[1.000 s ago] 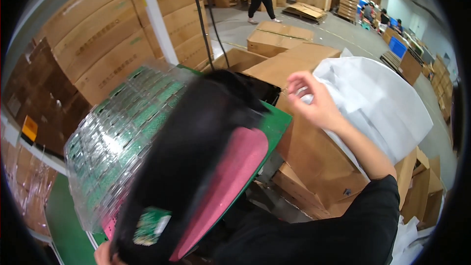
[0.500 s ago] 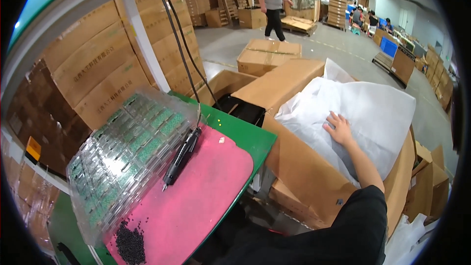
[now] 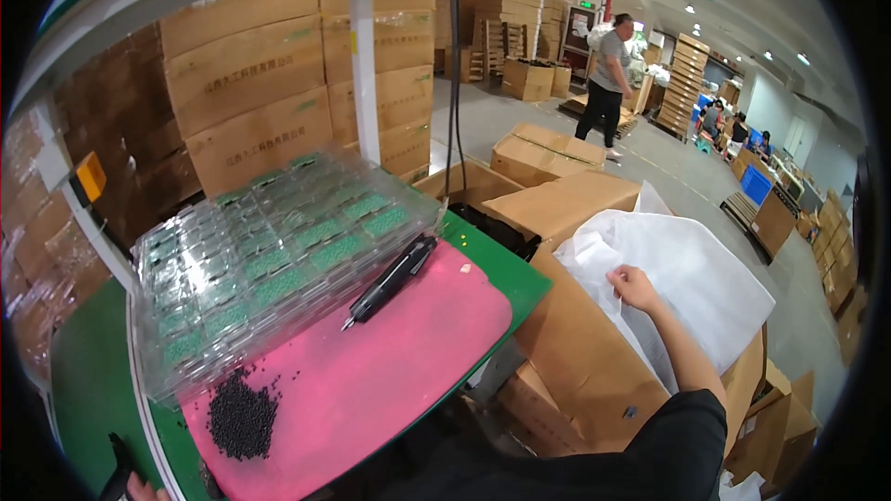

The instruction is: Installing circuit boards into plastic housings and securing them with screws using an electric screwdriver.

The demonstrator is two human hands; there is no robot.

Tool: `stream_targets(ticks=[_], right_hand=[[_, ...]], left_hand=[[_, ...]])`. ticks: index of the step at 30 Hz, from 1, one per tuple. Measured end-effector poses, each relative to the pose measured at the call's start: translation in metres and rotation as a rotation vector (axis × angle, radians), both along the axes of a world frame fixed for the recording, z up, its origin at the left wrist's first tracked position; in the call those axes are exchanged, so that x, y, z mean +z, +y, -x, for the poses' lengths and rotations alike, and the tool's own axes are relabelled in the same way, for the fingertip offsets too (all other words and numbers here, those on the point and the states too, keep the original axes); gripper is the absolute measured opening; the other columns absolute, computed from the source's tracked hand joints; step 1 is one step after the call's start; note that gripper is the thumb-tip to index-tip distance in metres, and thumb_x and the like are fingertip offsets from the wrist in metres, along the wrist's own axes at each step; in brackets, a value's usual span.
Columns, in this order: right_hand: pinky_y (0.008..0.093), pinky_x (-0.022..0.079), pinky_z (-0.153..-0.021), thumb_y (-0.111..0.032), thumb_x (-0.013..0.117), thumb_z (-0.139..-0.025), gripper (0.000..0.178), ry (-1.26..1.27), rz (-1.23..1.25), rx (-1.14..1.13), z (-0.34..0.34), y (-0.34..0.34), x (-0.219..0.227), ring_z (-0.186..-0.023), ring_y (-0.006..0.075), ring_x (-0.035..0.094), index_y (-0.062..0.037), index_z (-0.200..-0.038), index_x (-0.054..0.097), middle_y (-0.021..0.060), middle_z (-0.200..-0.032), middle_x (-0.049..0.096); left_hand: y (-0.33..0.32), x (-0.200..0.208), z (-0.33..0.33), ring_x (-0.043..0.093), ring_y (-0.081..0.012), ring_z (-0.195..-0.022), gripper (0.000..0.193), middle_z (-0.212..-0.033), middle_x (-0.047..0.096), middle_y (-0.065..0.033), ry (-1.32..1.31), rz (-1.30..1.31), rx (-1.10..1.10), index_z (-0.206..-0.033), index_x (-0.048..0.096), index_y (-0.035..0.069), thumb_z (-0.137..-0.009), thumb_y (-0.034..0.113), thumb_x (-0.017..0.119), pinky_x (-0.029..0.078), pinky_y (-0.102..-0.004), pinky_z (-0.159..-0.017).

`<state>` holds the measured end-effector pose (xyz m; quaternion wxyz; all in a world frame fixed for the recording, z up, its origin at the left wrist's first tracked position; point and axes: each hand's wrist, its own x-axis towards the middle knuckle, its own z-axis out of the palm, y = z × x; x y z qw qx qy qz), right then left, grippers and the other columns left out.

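**White sheet bunched in the right hand over a big carton**

Black, curved and cut off by the lower left edge, a piece [image 3: 119, 473] lies against the left hand [image 3: 144, 489]; only part of that hand shows, so I cannot tell whether its fingers grip the piece or merely touch it. Just beside them runs a green bench [image 3: 88, 362], and on its pink mat [image 3: 390, 366] sits a loose heap of tiny black parts [image 3: 243, 417]. Farther up the mat lies a black screwdriver [image 3: 390, 283], tilted, its tip toward the heap. Beyond it are stacked clear trays [image 3: 269, 250] — green circuit boards show through the plastic.

To the right, a bare forearm reaches from a black sleeve [image 3: 682, 427]. The right hand [image 3: 633, 288] has its fingers curled tight, grasping the white sheet [image 3: 691, 269], which spreads over an open brown carton [image 3: 594, 362] beside the bench.

Past that, dark pieces [image 3: 492, 227] fill part of another open box, with a closed carton [image 3: 548, 150] behind. Tall stacked cartons [image 3: 251, 83] rise beyond the trays. Across the grey floor a person [image 3: 608, 83] in a grey top stands mid-stride — more people [image 3: 738, 130] sit far off.
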<state>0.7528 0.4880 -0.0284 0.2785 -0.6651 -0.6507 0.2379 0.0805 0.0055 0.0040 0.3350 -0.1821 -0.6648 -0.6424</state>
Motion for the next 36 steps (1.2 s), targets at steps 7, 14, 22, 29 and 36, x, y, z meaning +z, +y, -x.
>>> stream_targets(ticks=[7,14,22,29,36], right_hand=[[0.0419,0.04,-0.105,-0.049,0.051,-0.1,0.064,-0.232,0.214,0.48,-0.074,-0.018,-0.116,-0.12,0.0259,0.054,-0.001,-0.141,0.04,0.0183,-0.128,0.058],[0.0488,0.045,-0.101,-0.057,0.044,-0.097,0.065,-0.423,0.284,0.146,-0.032,-0.039,-0.084,-0.122,0.0435,0.057,-0.0014,-0.126,0.062,0.029,-0.125,0.062],[0.0505,0.051,-0.089,-0.063,0.053,-0.089,0.074,-0.656,0.242,-0.425,0.0,-0.067,-0.024,-0.105,0.0455,0.066,0.0072,-0.1,0.07,0.0321,-0.102,0.067],[0.0522,0.048,-0.076,-0.052,0.056,-0.095,0.065,-0.727,-0.401,-0.541,-0.103,-0.059,0.13,-0.079,0.0435,0.064,0.0107,-0.081,0.063,0.0318,-0.084,0.064],[0.048,0.047,-0.08,-0.063,0.036,-0.1,0.066,-0.694,-0.363,-0.461,-0.083,-0.035,0.217,-0.093,0.0412,0.065,0.0,-0.101,0.056,0.0249,-0.095,0.066]], left_hand=[[0.11,-0.011,-0.083,0.051,-0.0144,-0.085,0.022,-0.103,0.055,-0.0071,-0.062,0.182,-0.85,-0.103,0.061,-0.001,-0.083,-0.004,0.053,0.042,-0.0257,-0.078],[0.1,-0.025,-0.087,0.058,-0.0147,-0.08,0.017,-0.095,0.06,-0.01,-0.24,0.22,-0.912,-0.097,0.064,-0.004,-0.085,-0.009,0.054,0.046,-0.0251,-0.071],[0.097,-0.015,-0.086,0.063,-0.0206,-0.076,0.015,-0.081,0.066,-0.0099,-0.182,0.353,-0.918,-0.093,0.068,-0.002,-0.081,-0.008,0.061,0.05,-0.0301,-0.068],[0.108,-0.011,-0.088,0.063,-0.0226,-0.075,0.015,-0.082,0.067,-0.0119,-0.037,0.48,-0.963,-0.093,0.067,-0.003,-0.08,-0.007,0.061,0.05,-0.0319,-0.071],[0.1,-0.007,-0.095,0.065,-0.025,-0.085,0.015,-0.095,0.066,-0.015,-0.029,0.604,-0.894,-0.103,0.067,-0.003,-0.091,-0.003,0.057,0.053,-0.033,-0.079]])
